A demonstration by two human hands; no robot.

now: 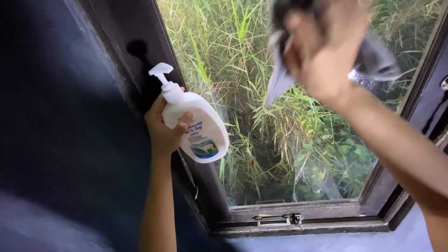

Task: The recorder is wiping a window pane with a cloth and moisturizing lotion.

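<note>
Step in hand: wiping window pane (280, 154). Right hand (322, 51), upper right of frame, closed on grey cloth (373, 58), pressed at glass. Left hand (163, 128), centre left, wrapped round white pump bottle (198, 123), beside dark frame (303, 219). Next move likely needs fresh liquid, lower pane strokes.

In my left hand (163, 128) I hold a white pump bottle (198, 123), tilted, at the left of the window; its label (201, 140) shows blue lettering over a blue-green picture.

Both arms raised, left hand (164, 127) fingers curled in a grip, right hand (322, 51) clenched, blurred.
</note>
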